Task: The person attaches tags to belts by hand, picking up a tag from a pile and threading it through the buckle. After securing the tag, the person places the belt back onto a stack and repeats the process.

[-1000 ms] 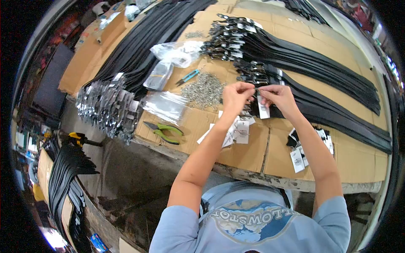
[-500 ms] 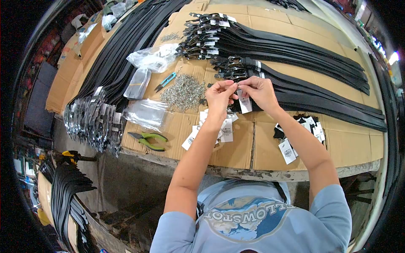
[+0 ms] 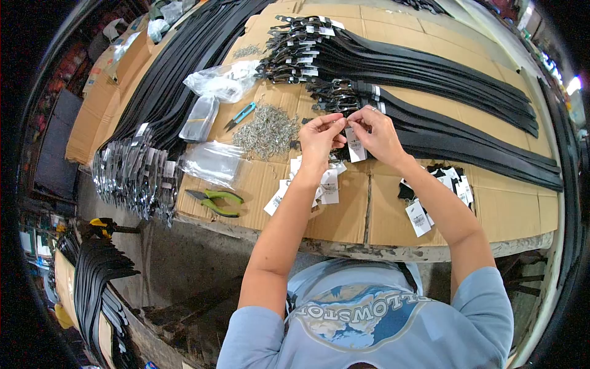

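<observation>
My left hand [image 3: 321, 140] and my right hand [image 3: 378, 136] meet fingertip to fingertip above the cardboard. Both are closed in a pinch, and the small thing between the fingertips is too tiny to make out. A white hang tag [image 3: 355, 146] with print on it hangs just under the right fingertips. Right behind the hands lie the buckle ends of a bundle of black belts [image 3: 455, 132]. More white tags [image 3: 330, 187] are heaped below my left wrist. To the left is a pile of small silvery metal pieces [image 3: 265, 134].
Blue thread snips [image 3: 244, 113] and green-handled pliers [image 3: 220, 202] lie left of the hands, near clear plastic bags [image 3: 214, 163]. A second belt stack [image 3: 424, 64] lies at the back. Tags with black pieces [image 3: 419, 218] sit by my right forearm. Bagged belts [image 3: 138, 178] hang over the left edge.
Both hands stay pinched together at nearly the same spot. The right fingers have shifted slightly, and the tag beneath them hangs a little higher.
</observation>
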Available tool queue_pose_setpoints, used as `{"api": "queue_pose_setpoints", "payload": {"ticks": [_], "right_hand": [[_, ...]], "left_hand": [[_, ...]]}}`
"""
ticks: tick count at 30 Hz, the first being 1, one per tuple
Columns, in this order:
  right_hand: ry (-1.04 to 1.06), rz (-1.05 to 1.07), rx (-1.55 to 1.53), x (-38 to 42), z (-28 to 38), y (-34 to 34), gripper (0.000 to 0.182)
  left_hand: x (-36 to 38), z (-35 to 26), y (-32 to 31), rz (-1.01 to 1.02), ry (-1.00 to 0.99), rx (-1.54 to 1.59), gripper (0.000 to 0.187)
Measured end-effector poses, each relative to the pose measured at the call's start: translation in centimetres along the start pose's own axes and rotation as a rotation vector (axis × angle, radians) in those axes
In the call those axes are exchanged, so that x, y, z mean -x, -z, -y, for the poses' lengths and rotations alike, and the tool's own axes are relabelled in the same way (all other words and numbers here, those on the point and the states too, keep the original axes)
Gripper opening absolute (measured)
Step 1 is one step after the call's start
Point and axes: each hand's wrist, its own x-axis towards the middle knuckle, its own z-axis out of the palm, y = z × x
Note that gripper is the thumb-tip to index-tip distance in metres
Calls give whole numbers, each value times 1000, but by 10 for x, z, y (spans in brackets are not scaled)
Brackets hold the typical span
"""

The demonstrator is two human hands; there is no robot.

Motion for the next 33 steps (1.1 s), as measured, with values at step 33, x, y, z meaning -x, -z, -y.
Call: {"api": "queue_pose_setpoints", "payload": {"ticks": [33], "right_hand": [[-449,135,-446,-6,-6,1,16]], "left_hand": [[6,10,3,1,-342,-365,15]]}}
